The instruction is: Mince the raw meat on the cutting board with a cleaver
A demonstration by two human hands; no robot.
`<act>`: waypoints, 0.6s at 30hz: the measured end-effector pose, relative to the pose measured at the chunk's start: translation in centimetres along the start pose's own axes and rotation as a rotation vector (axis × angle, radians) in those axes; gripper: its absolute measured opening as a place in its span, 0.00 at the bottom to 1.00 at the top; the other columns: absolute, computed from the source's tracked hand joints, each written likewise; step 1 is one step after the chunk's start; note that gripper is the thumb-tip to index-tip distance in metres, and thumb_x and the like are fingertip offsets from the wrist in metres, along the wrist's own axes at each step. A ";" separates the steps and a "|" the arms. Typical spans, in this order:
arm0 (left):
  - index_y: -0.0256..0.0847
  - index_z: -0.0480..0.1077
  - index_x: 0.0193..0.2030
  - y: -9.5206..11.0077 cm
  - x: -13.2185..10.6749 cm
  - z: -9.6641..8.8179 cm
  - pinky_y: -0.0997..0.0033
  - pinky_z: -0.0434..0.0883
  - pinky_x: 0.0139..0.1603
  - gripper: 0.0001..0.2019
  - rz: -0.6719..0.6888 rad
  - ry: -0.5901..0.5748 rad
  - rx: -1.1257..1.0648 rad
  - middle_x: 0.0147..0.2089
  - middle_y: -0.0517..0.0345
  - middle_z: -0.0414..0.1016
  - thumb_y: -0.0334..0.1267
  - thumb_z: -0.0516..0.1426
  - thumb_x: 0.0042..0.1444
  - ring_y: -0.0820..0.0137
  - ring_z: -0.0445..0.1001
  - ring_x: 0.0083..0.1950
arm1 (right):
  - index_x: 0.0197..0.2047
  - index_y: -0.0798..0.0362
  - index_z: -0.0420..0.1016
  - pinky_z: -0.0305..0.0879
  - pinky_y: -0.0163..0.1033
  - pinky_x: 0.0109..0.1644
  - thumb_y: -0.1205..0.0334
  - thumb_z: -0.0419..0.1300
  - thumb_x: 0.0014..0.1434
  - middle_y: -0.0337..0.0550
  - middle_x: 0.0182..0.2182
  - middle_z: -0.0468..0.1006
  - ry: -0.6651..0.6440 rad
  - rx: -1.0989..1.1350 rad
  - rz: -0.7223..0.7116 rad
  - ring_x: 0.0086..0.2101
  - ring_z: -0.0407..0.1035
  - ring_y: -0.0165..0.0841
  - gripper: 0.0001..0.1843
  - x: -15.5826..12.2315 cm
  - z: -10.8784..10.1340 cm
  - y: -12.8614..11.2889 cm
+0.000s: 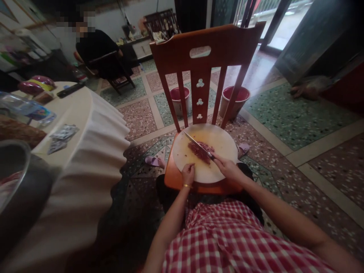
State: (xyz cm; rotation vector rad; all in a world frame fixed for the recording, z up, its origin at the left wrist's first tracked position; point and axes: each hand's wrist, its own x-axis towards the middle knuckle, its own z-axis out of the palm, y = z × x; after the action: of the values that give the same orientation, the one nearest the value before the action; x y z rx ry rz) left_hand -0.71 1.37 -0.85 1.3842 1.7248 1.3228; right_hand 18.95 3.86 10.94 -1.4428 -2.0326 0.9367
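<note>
Two hands work on a round cutting board (224, 141) that lies on the seat of a wooden chair (207, 49); head view only.

1. Right hand (227, 168): fingers closed fully around the handle of a knife (196, 144). The blade runs up and to the left, and its edge lies across the minced meat (200, 151).
2. Left hand (188, 173): fingers curled under, knuckles resting on the near-left rim of the board, just beside the meat. Nothing shows in its grip.
3. Meat: one small dark-red heap near the board's centre, well clear of every rim. Bare board surrounds it, widest on the right and far sides.
4. Board edges: the near rim overhangs the front of the seat; the far rim is close to the chair's back slats.
5. Surroundings: a cloth-covered table (93, 125) stands to the left, apart from the chair. Two buckets (179, 99) stand on the floor behind the chair. Open tiled floor lies to the right.
</note>
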 end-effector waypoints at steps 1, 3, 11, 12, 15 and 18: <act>0.38 0.71 0.35 0.0 0.0 0.0 0.71 0.68 0.41 0.09 0.004 -0.001 0.006 0.33 0.55 0.73 0.33 0.50 0.52 0.73 0.71 0.37 | 0.59 0.48 0.57 0.57 0.41 0.55 0.57 0.45 0.60 0.41 0.53 0.66 0.027 0.021 -0.044 0.52 0.60 0.35 0.23 0.0 -0.2 -0.3; 0.38 0.71 0.35 -0.1 0.0 0.1 0.71 0.68 0.42 0.09 0.012 0.007 0.013 0.33 0.55 0.73 0.33 0.50 0.52 0.73 0.70 0.37 | 0.61 0.48 0.53 0.55 0.40 0.56 0.57 0.45 0.61 0.40 0.55 0.63 0.088 0.053 -0.089 0.53 0.58 0.34 0.25 -0.2 -0.2 -0.4; 0.38 0.71 0.34 0.0 0.0 0.1 0.72 0.69 0.41 0.09 0.027 0.003 0.031 0.33 0.55 0.73 0.33 0.50 0.52 0.73 0.71 0.37 | 0.59 0.49 0.58 0.55 0.43 0.56 0.56 0.46 0.60 0.42 0.52 0.67 0.039 0.091 -0.018 0.52 0.60 0.35 0.23 -0.8 0.2 1.2; 0.38 0.71 0.34 0.1 0.0 0.1 0.72 0.69 0.40 0.09 0.026 0.008 0.033 0.33 0.55 0.73 0.33 0.50 0.52 0.73 0.71 0.36 | 0.60 0.49 0.56 0.54 0.43 0.57 0.57 0.46 0.60 0.41 0.53 0.66 0.072 0.101 -0.047 0.52 0.60 0.35 0.24 -0.9 0.0 1.0; 0.38 0.71 0.34 0.2 0.0 0.2 0.71 0.69 0.41 0.09 0.026 0.020 0.036 0.33 0.55 0.73 0.33 0.50 0.51 0.73 0.71 0.36 | 0.61 0.50 0.54 0.55 0.44 0.57 0.57 0.45 0.60 0.42 0.52 0.67 0.110 0.096 -0.027 0.52 0.60 0.35 0.25 -0.8 0.1 0.9; 0.38 0.71 0.34 0.3 0.1 0.1 0.71 0.69 0.41 0.09 0.005 0.011 0.018 0.33 0.55 0.73 0.33 0.51 0.51 0.73 0.71 0.36 | 0.57 0.51 0.61 0.57 0.44 0.55 0.58 0.46 0.59 0.43 0.50 0.70 0.005 0.057 0.070 0.51 0.62 0.36 0.23 -0.5 0.0 1.1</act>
State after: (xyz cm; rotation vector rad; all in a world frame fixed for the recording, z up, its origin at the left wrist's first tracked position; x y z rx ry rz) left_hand -0.53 1.47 -0.65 1.3945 1.7461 1.3226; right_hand 19.77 3.66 10.08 -1.4924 -1.9472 1.0101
